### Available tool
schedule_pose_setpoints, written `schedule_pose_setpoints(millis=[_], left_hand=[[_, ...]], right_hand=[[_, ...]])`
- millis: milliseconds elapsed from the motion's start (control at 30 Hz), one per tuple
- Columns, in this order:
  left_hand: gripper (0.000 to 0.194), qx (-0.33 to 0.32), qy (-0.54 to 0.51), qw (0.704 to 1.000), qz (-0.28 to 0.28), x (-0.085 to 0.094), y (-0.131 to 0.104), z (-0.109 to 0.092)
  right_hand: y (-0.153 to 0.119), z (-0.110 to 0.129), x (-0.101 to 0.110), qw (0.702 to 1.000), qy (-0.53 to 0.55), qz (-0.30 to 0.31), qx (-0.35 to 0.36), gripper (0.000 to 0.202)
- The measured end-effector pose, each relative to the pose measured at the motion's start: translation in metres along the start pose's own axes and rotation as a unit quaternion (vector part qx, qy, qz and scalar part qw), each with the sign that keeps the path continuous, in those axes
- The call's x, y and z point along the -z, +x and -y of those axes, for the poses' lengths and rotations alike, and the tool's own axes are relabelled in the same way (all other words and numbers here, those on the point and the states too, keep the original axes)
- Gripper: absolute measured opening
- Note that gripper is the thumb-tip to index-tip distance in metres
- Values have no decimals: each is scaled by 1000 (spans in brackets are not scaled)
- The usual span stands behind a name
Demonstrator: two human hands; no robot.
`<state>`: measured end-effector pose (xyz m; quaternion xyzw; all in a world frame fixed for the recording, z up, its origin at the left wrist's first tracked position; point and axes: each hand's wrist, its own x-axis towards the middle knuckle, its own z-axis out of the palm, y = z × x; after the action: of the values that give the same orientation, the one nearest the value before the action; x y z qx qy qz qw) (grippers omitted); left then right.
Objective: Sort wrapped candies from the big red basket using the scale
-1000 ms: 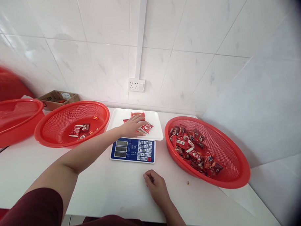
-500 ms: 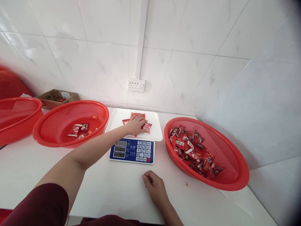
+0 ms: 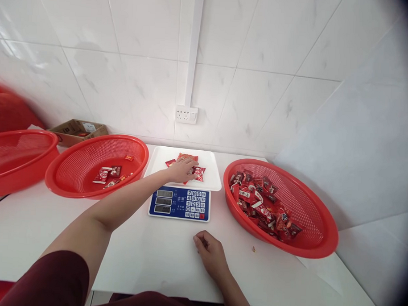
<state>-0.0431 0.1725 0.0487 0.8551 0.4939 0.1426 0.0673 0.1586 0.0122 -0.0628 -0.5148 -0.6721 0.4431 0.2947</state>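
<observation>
My left hand [image 3: 183, 170] reaches over the white weighing tray [image 3: 150, 166] of a digital scale [image 3: 179, 205]. Its fingers curl down over several red-wrapped chocolate wafer packets [image 3: 199, 174], which stick out around the hand; the palm hides the rest. All of these packets still lie on the tray. Loosely curled, with nothing visible in it, my right hand [image 3: 211, 252] rests on the white table [image 3: 153, 254] in front of the scale.
To the right, a red perforated basket [image 3: 317, 221] holds many wrapped sweets [image 3: 262, 208]. A second red basket [image 3: 79, 160], with a few packets, stands left of the scale. Farther left are another red basket [image 3: 19, 173] and a cardboard box [image 3: 65, 139]. A tiny scrap [image 3: 253, 249] lies on the table.
My left hand has shifted slightly left over the packets, and its fingers have drawn closer together. The right hand stays in place.
</observation>
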Motion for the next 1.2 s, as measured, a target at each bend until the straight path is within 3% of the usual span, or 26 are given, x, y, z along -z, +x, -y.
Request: schedule_pose_setpoints(millis=[100,167,267,333,400,500,600,700,767,867,900,1033,1200], left_hand=[[52,1,-26,999,-29,5,-6,-2],[51,2,-68,995,-79,14,-18,-9],[45,6,-132,980,-150,29,-48,-28],[40,7,-156,975,-156,32,-75,-42],[35,10,-185,975,-124,25,-103,-54],[31,26,-240,970,-38,-1,-137,-65],[28,47,-307,947,82,-33,-155,-73],[28,67,-358,920,145,-58,-161,-82],[29,70,-384,908,154,-71,-161,-85],[30,74,-395,904,149,-84,-159,-86],[29,74,-394,904,146,-87,-159,-85],[29,82,-397,903,141,-91,-158,-80],[26,81,-412,897,139,-91,-160,-80]], right_hand=[[0,1,1,1000,-3,0,-2,24],[0,1,1,1000,-5,3,-5,23],[0,2,0,1000,-6,4,-7,23],[0,5,1,1000,7,10,-9,21],[-2,13,8,998,35,41,-15,18],[-3,38,36,996,50,77,2,15],[-1,70,86,998,-24,20,54,19],[12,89,142,988,-118,-58,83,20],[23,86,174,982,-181,-41,36,18],[38,64,200,958,-246,123,-83,24],[41,54,204,949,-260,145,-107,28],[44,25,203,939,-307,86,-130,45],[44,11,197,937,-333,2,-105,37]])
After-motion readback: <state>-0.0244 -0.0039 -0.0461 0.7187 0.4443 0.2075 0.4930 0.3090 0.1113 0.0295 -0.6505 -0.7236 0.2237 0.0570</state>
